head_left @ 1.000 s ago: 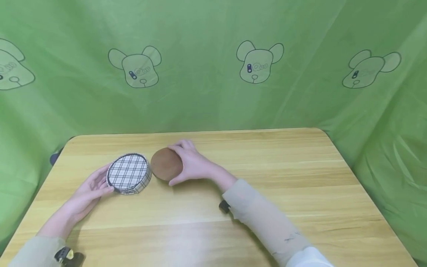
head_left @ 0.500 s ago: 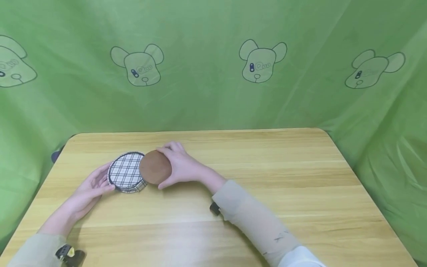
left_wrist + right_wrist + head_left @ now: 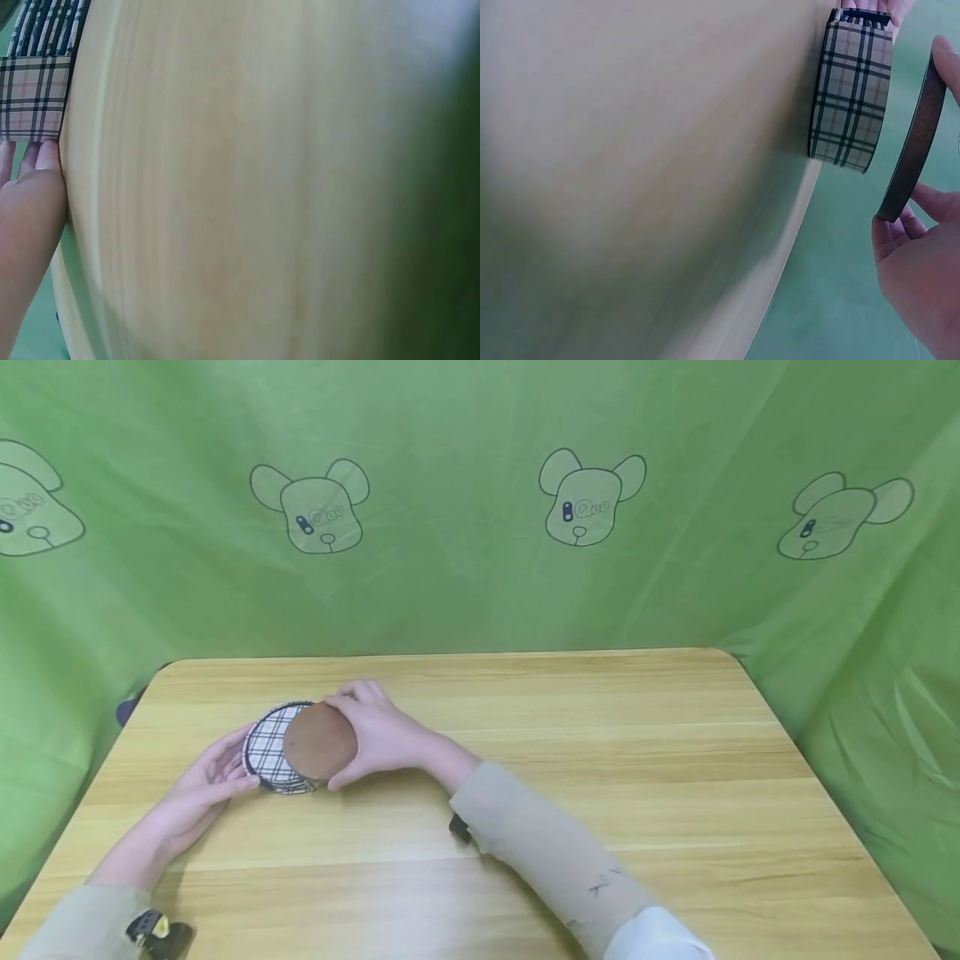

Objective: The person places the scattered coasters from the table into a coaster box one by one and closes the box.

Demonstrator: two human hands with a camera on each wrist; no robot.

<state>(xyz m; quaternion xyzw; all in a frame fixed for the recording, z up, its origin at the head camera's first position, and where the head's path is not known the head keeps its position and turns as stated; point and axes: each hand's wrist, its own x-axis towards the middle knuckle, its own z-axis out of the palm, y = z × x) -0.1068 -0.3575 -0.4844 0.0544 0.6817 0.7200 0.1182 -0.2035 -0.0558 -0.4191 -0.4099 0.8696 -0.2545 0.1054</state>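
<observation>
A round plaid box [image 3: 266, 747] in white and black check, with a dark rim, sits on the left part of the table. My left hand [image 3: 198, 789] grips its left side, thumb at the front rim; in the left wrist view those fingers touch the plaid side wall [image 3: 31, 97]. My right hand [image 3: 382, 731] holds a flat round brown disc [image 3: 321, 742] by its edge between thumb and fingers. From the head view the disc overlaps the right half of the box. The right wrist view shows a gap between the dark disc edge [image 3: 916, 139] and the box.
The light wooden table [image 3: 637, 760] has rounded far corners. Green curtains [image 3: 450, 527] printed with bear heads hang behind it and along both sides. Small dark devices [image 3: 461, 828] sit at both sleeve cuffs.
My right hand has carried the brown disc leftward, from beside the plaid box to over its right half. The left hand keeps its grip on the box.
</observation>
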